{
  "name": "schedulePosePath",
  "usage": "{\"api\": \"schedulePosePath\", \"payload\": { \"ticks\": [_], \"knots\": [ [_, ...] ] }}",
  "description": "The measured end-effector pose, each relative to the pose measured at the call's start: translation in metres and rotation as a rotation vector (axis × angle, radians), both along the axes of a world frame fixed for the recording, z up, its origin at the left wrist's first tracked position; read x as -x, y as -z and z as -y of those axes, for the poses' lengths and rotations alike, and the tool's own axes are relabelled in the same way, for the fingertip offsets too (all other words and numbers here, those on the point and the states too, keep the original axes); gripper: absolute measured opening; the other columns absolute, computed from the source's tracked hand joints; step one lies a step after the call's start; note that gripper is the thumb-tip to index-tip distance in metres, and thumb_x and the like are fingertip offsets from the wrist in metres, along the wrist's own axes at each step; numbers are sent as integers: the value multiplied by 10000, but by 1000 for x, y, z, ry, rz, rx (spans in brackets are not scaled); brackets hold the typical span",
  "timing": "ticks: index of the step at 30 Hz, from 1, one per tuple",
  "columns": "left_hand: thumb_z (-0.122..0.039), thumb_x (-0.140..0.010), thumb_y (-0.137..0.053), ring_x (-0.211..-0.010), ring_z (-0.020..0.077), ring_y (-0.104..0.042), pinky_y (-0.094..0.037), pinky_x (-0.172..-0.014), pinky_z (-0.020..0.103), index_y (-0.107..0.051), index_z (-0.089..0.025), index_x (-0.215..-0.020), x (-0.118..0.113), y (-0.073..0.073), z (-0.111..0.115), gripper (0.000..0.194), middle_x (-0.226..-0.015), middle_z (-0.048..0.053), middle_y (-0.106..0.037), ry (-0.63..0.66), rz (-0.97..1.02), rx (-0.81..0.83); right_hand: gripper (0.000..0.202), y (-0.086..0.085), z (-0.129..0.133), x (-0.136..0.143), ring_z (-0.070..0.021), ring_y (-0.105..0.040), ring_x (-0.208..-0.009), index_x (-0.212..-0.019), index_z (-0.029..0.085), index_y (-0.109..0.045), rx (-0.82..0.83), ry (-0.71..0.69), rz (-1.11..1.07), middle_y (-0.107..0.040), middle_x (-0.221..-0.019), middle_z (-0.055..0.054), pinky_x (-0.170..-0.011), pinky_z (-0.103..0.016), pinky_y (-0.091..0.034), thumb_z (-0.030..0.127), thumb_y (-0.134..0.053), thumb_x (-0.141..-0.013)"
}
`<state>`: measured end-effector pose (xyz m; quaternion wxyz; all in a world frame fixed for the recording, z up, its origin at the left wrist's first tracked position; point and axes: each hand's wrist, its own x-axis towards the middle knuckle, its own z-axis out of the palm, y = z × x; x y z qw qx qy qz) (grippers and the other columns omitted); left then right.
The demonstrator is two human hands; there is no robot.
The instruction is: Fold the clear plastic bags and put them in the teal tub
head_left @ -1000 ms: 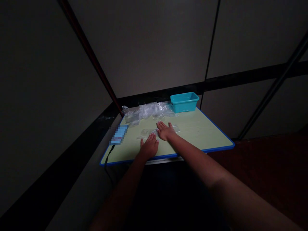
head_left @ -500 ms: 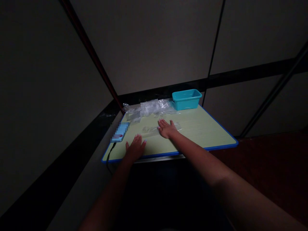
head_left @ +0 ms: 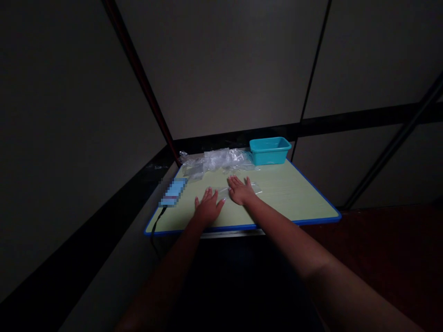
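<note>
A clear plastic bag point(head_left: 256, 187) lies flat on the pale green table point(head_left: 287, 198). My right hand point(head_left: 241, 191) rests over the middle of the bag, palm down, with the thumb apart from the fingers. At the bag's left end is my left hand point(head_left: 208, 207), fingers spread and palm down, with nothing held in it. Both hands hide parts of the bag. Behind them, a heap of crumpled clear plastic bags point(head_left: 218, 160) lies along the table's back edge.
A turquoise basket point(head_left: 270, 157) stands at the back right, beside the heap. At the table's left edge lies a phone point(head_left: 174, 191), its screen blurred, with a dark cable point(head_left: 156, 223) hanging off the front. Wall panels rise behind.
My left hand has moved right and forward, to the left end of the flat bag. My right hand remains on the bag. The view has shifted slightly.
</note>
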<state>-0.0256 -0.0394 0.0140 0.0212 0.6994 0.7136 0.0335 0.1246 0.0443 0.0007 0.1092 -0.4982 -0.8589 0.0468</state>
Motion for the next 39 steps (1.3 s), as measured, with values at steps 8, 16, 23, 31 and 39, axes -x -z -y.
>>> {"api": "schedulePosePath", "payload": {
  "ticks": [8, 16, 23, 31, 39],
  "knots": [
    [-474, -936, -206, -1396, 246, -191, -177, -1081, 570, -380, -141, -1383, 32, 5, -1, 585, -1496, 128, -264, -145, -13, -81, 531, -11, 11, -11, -241, -159, -1395, -1432, 244, -292, -109, -114, -116, -216, -1513, -60, -1017, -645, 118, 332, -305, -909],
    [-488, -935, -207, -1387, 241, -224, -187, -1080, 569, -406, -176, -1369, 37, 14, 5, 571, -1466, 93, -345, -109, -35, -117, 525, -14, 20, -1, -232, -226, -1377, -1430, 254, -300, 45, -259, -58, -272, -1490, -64, -1047, -623, 64, 440, -190, -951],
    [-483, -933, -229, -1373, 267, -254, -238, -1060, 557, -413, -206, -1369, 38, 15, 6, 548, -1463, 90, -354, -112, -22, -135, 527, -11, 18, 1, -219, -223, -1379, -1446, 254, -252, 86, -289, 7, -260, -1492, -63, -1057, -615, 39, 430, -195, -953],
    [-513, -929, -215, -1374, 271, -249, -223, -1068, 550, -404, -211, -1376, 34, 12, 8, 572, -1471, 89, -340, -121, -37, -118, 511, -2, 13, 1, -215, -216, -1381, -1443, 273, -256, 53, -318, 19, -267, -1492, -50, -1060, -617, 4, 416, -182, -957],
    [-502, -930, -227, -1352, 289, -291, -261, -1054, 531, -417, -172, -1369, 33, 15, 8, 582, -1455, 116, -366, -109, -74, -156, 487, -2, 12, 0, -218, -217, -1381, -1422, 319, -298, 55, -345, 22, -253, -1499, -33, -1045, -635, 20, 428, -189, -960]
  ]
}}
